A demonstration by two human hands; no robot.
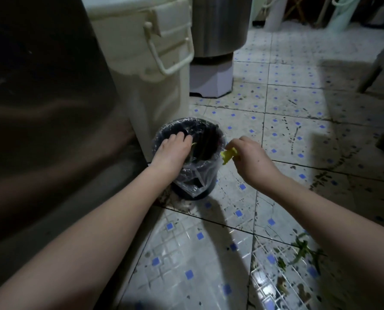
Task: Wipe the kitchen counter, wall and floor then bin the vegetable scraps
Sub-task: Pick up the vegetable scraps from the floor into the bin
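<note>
the work looks to be at its last part, binning the vegetable scraps, though it is far from finished. the small dark bin (205, 191), lined with a clear plastic bag (191, 180), stands on the tiled floor (287, 104) in the middle of the view. the left hand (172, 151) lies over the bin's mouth with its fingers dipping inside; a pale green bit shows by the fingertips, but i cannot tell whether the hand holds it. the right hand (251, 157) pinches a yellow scrap (228, 154) just right of the rim, not yet over the opening. the floor seems still unwiped: dark specks and streaks cover the tiles to the right, and a loose heap of green scraps (303, 248) lies near and right, well apart from the bin. the desk and the wall are out of view, so their state cannot be judged. just behind the bin stands a big white lidded tub (155, 90), with a steel pot (218, 25) on a white stand (211, 79) farther off. a dark cabinet front (41, 97) closes the left side, and a chair leg (374, 68) stands far right. nothing blocks the bin's mouth but the left hand itself.
</note>
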